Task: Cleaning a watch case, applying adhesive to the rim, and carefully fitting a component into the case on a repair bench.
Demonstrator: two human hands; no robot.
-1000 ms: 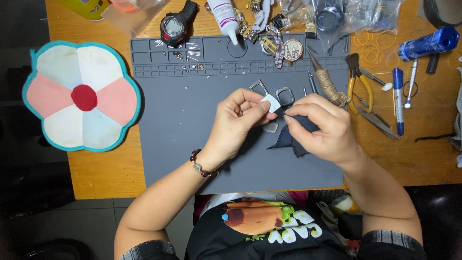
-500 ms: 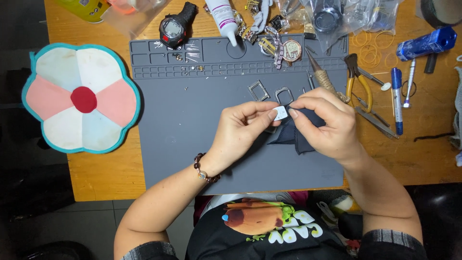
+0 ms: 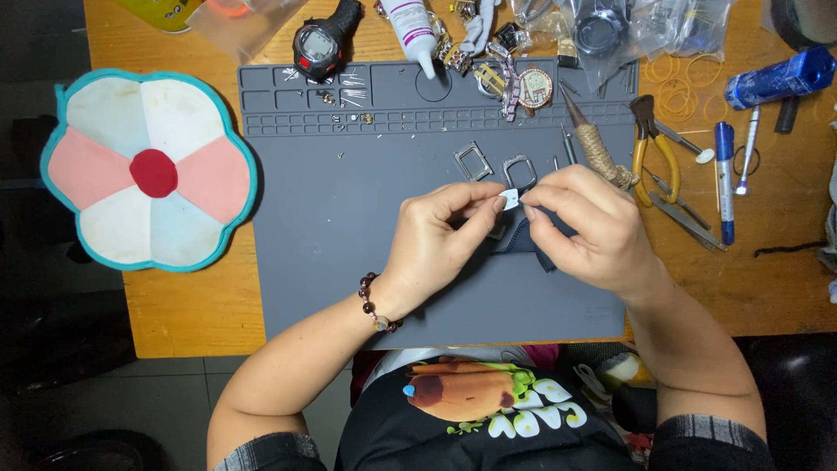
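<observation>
Both hands pinched on the little white piece, now held a bit lower over the grey mat

Compared with a second back, we've brought the small white piece (image 3: 512, 199) down and toward the middle of the grey mat (image 3: 349, 253), just below the two metal buckles (image 3: 497, 166) lying on it. Our left hand (image 3: 436, 240) is nearly closed, thumb and forefinger nipping the piece from the left; our right hand (image 3: 584, 228) is curled tight, pinching it from the right with the dark strap (image 3: 523, 240) tucked under the fingers. Looks like we're past lining it up and into the fiddly fitting bit. Containers: the tray slots along the mat's top edge (image 3: 340, 87) hold tiny screws and pins, and the clear bags (image 3: 628, 26) above the mat's top right corner hold watch parts, though we can't make out exactly which.
</observation>
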